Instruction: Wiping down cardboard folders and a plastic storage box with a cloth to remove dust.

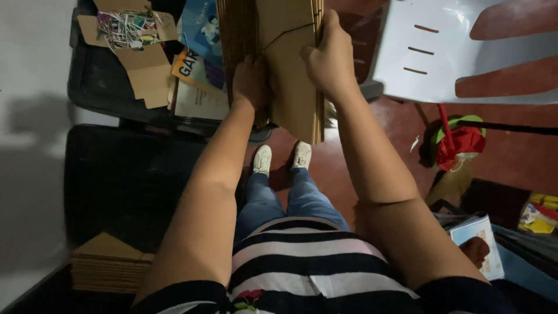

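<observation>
Both hands grip a stack of flat cardboard held upright out front: left hand clamped on its face, right hand on the edge. Mid-handling; 2nd stack lies below-left of left hand, chair right of right hand

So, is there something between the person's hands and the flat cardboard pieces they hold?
Nothing visible. The left hand and the right hand both grip the bundle of flat cardboard pieces directly, one on each side, with no object in between.
</observation>
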